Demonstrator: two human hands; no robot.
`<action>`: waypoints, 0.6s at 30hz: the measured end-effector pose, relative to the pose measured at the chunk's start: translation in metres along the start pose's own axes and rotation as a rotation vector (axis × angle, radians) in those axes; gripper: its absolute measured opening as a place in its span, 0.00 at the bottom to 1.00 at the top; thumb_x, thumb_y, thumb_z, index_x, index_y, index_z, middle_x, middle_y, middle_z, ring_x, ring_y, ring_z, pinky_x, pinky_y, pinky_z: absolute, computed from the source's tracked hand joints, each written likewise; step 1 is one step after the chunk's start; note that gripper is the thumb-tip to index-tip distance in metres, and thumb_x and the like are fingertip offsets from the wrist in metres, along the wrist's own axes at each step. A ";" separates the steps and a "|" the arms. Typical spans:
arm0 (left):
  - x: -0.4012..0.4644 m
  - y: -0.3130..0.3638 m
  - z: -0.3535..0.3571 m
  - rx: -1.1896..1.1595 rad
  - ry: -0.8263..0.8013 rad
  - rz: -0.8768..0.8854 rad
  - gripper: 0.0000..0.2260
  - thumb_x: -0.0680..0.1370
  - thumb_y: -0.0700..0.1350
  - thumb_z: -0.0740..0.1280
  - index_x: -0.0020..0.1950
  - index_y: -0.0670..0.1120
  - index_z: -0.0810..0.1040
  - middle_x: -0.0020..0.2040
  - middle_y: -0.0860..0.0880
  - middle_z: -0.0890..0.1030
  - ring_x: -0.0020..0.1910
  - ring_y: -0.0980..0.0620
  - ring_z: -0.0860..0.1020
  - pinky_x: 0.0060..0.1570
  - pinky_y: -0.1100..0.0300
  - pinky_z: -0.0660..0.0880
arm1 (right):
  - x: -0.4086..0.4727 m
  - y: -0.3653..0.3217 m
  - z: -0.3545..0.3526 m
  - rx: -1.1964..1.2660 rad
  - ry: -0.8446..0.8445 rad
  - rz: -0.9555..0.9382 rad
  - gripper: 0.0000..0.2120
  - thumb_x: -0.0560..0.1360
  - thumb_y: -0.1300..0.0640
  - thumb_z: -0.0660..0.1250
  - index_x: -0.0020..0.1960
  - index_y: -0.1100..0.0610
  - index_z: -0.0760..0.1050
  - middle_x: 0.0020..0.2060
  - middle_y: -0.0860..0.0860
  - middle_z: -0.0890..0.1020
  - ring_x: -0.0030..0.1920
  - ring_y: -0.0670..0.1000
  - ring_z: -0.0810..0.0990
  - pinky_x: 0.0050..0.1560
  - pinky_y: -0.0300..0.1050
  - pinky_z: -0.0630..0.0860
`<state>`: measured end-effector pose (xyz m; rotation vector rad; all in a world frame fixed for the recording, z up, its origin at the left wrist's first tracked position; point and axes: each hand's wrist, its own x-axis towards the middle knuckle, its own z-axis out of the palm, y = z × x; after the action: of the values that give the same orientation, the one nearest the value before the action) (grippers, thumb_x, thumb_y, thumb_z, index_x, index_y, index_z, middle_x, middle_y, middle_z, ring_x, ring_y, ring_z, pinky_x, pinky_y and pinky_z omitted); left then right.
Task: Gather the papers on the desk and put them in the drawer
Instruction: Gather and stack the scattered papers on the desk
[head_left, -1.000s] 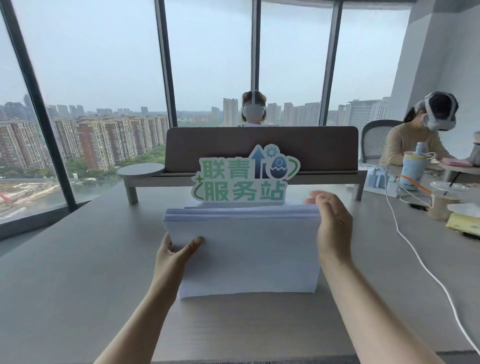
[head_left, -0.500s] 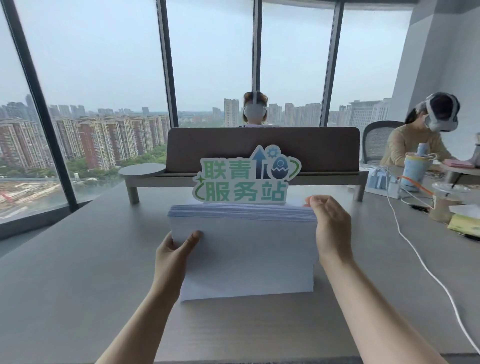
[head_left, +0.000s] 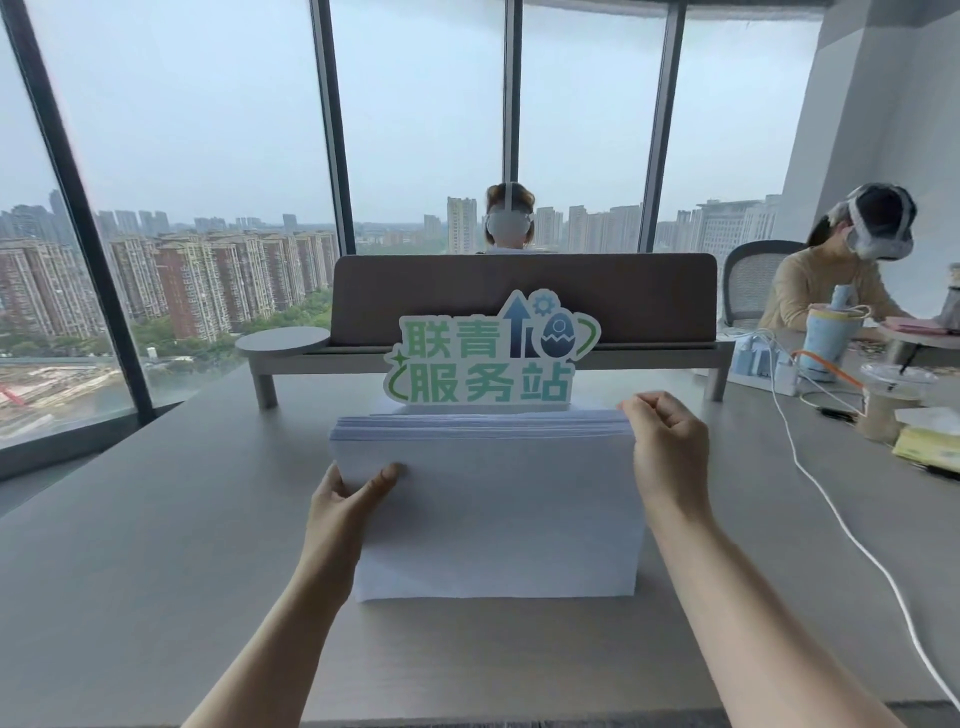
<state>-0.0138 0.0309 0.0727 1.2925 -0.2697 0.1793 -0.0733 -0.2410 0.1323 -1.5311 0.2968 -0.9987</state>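
A person stands a thick stack of white papers (head_left: 498, 499) on its long edge near the middle of a grey table (head_left: 130, 545), its lower edge touching the tabletop. The left hand (head_left: 343, 499) grips the stack's left side, thumb curled across the front sheet and the other fingers hidden behind the stack. The right hand (head_left: 667, 441) is at the upper right corner, fingers curled over the top edge; whether they pinch the sheets or merely rest there cannot be told. Just behind the stack stands a green and blue cut-out sign (head_left: 491, 358) with Chinese characters, in front of a brown desk divider (head_left: 623, 296) set on a low shelf riser (head_left: 283, 343). Toward the table's right edge lie a white cable (head_left: 831, 514), a lidded iced drink cup (head_left: 891, 400) and a yellow tissue pack (head_left: 930, 441). Two people in headsets (head_left: 511, 226) sit beyond the table, one behind the divider and one at right, before tall windows over a city skyline.
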 end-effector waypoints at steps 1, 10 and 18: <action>0.001 0.000 0.000 -0.006 0.006 0.007 0.23 0.59 0.54 0.76 0.51 0.48 0.79 0.41 0.52 0.86 0.40 0.52 0.84 0.36 0.62 0.78 | 0.001 -0.001 0.000 0.003 0.025 0.014 0.08 0.76 0.60 0.65 0.38 0.58 0.77 0.27 0.47 0.71 0.25 0.42 0.65 0.27 0.38 0.63; 0.005 0.004 -0.004 -0.024 0.005 0.036 0.26 0.59 0.52 0.78 0.54 0.47 0.80 0.46 0.45 0.85 0.43 0.48 0.84 0.41 0.56 0.80 | -0.003 -0.004 0.000 0.026 -0.049 -0.010 0.11 0.74 0.64 0.63 0.35 0.56 0.79 0.32 0.49 0.79 0.34 0.46 0.71 0.31 0.33 0.67; 0.005 0.005 -0.001 -0.064 -0.017 0.013 0.18 0.60 0.46 0.79 0.48 0.48 0.82 0.44 0.46 0.86 0.42 0.48 0.83 0.45 0.51 0.80 | -0.003 -0.010 0.003 0.060 0.013 0.028 0.10 0.67 0.61 0.59 0.31 0.54 0.76 0.33 0.48 0.81 0.35 0.51 0.73 0.38 0.44 0.67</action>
<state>-0.0105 0.0335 0.0788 1.2291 -0.2959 0.1693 -0.0762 -0.2349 0.1400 -1.4634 0.2943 -0.9873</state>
